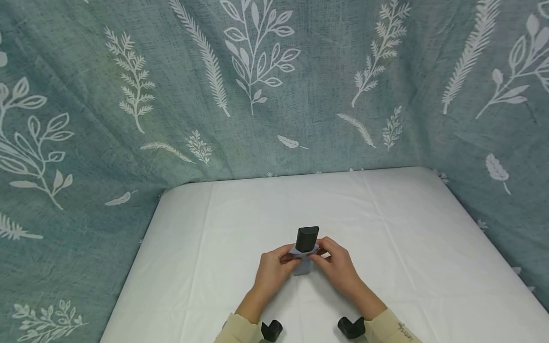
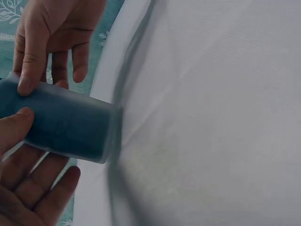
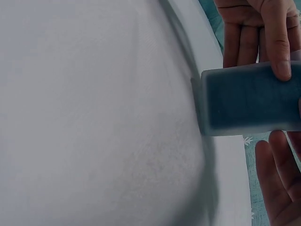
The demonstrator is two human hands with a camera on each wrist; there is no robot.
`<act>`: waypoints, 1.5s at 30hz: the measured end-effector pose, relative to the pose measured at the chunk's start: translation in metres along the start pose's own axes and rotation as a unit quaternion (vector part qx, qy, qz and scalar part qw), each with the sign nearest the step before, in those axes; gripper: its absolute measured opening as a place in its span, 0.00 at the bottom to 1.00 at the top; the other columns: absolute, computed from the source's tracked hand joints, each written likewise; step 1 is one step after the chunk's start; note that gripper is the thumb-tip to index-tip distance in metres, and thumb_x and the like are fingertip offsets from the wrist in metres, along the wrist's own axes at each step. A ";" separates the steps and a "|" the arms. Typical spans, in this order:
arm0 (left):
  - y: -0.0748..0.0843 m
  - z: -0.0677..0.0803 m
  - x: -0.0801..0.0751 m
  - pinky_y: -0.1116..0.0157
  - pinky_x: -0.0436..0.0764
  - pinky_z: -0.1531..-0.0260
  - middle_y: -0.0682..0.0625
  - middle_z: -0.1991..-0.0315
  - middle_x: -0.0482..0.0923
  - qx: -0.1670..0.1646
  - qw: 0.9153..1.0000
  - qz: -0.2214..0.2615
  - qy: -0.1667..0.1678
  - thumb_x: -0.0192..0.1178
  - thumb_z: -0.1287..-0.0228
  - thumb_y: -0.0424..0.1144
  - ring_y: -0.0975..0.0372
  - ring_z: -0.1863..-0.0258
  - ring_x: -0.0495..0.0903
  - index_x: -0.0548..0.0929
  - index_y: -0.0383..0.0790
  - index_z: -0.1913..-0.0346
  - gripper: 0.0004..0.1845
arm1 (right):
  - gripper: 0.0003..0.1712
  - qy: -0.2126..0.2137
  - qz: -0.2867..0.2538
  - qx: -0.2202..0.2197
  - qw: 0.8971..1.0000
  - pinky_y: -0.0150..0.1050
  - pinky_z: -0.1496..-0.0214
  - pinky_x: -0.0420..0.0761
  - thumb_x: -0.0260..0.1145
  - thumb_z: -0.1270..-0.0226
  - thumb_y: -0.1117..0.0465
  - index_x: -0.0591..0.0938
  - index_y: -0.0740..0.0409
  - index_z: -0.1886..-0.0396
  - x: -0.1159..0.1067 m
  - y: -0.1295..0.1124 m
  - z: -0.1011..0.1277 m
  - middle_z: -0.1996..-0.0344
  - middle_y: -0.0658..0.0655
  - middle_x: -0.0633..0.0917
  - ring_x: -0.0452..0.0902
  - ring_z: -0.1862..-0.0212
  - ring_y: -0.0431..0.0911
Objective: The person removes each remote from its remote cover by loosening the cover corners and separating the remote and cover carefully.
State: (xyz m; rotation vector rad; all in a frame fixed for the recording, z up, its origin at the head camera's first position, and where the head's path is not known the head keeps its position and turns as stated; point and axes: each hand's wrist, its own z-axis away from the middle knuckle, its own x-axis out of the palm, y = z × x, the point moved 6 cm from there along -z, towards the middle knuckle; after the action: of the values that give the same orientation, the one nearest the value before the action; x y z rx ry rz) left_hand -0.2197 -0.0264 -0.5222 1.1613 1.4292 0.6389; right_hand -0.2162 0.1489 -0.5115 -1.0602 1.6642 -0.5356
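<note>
A black flat block with rounded corners (image 1: 307,238) stands upright, its lower part inside a soft grey-blue sleeve (image 1: 302,267). Thumb and fingers of the left hand (image 1: 272,272) pinch the left side of the sleeve near its top edge. On the opposite side, the right hand (image 1: 340,274) pinches that edge too. In the left wrist view the sleeve (image 2: 70,125) looks dark blue with a pale translucent border. The right wrist view shows its closed end (image 3: 249,101) close to the white cloth; whether it touches is unclear. What the block is cannot be told.
White cloth (image 1: 240,219) covers the table, with fold lines running across it. A blue-green leaf-patterned curtain (image 1: 317,95) hangs behind and at both sides. Black devices (image 1: 271,330) sit at the inner side of each wrist, beside beige sleeve cuffs (image 1: 244,328).
</note>
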 end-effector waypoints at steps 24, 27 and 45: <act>0.002 -0.003 -0.011 0.65 0.83 0.49 0.47 0.43 0.82 -0.095 0.963 0.175 -0.179 0.68 0.36 0.46 0.60 0.48 0.82 0.79 0.49 0.35 0.26 | 0.17 -0.120 -0.199 0.059 0.971 0.35 0.53 0.79 0.65 0.32 0.69 0.81 0.52 0.46 -0.003 -0.013 -0.007 0.48 0.56 0.81 0.78 0.51 0.39; 0.002 -0.004 -0.013 0.64 0.81 0.48 0.50 0.47 0.85 -0.088 0.973 0.144 -0.154 0.71 0.39 0.44 0.62 0.48 0.81 0.83 0.49 0.42 0.22 | 0.20 -0.118 -0.193 0.053 0.973 0.35 0.53 0.79 0.67 0.34 0.69 0.81 0.52 0.44 -0.003 -0.015 -0.008 0.47 0.58 0.80 0.77 0.50 0.39; 0.015 -0.003 -0.048 0.66 0.81 0.51 0.56 0.50 0.86 -0.010 0.999 -0.023 0.037 0.79 0.53 0.47 0.62 0.51 0.82 0.86 0.52 0.46 0.27 | 0.41 -0.131 -0.225 0.063 0.964 0.35 0.53 0.86 0.70 0.36 0.68 0.63 0.55 0.26 -0.034 -0.014 -0.006 0.41 0.58 0.76 0.81 0.53 0.46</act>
State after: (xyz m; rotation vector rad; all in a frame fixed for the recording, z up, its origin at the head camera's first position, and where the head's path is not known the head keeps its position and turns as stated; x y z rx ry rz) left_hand -0.2238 -0.0638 -0.4888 1.0965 1.5041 0.6692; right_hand -0.2143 0.1700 -0.4809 -1.3578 1.1438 -0.7483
